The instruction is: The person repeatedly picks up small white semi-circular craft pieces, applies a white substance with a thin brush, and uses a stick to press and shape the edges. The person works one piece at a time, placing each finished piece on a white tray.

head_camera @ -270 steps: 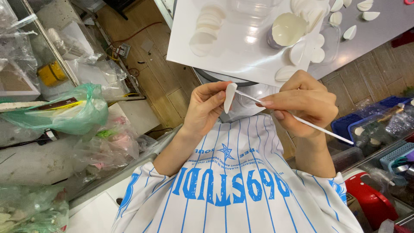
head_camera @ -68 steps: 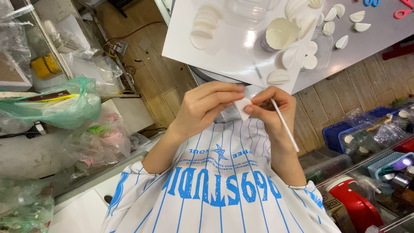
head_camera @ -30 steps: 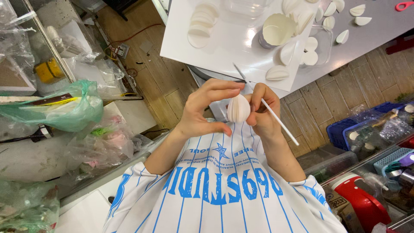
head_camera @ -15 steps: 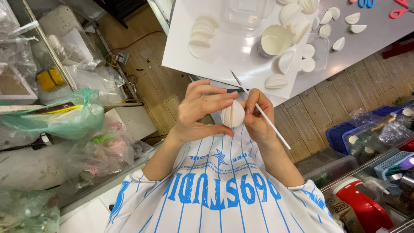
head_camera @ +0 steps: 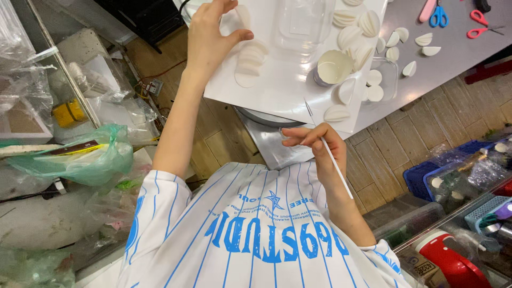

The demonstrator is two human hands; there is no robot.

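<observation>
Paper-disc stack (head_camera: 248, 66) lying on white sheet (head_camera: 282, 96). Left hand (head_camera: 210, 37) above it, pinching one folded disc (head_camera: 243, 15): probably adding to the stack, needing a square, gentle release. Right hand (head_camera: 316, 143) near the chest, clasping thin brush (head_camera: 335, 160).

A grey metal table (head_camera: 469, 58) at the top of the frame.
On it lie a white board (head_camera: 288, 90), white folded pieces (head_camera: 426, 39), blue scissors (head_camera: 438, 16) and red scissors (head_camera: 482, 24).

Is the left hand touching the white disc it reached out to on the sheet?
Touching. The head view shows the left hand pinching a white disc between thumb and fingers above the white sheet.
</observation>
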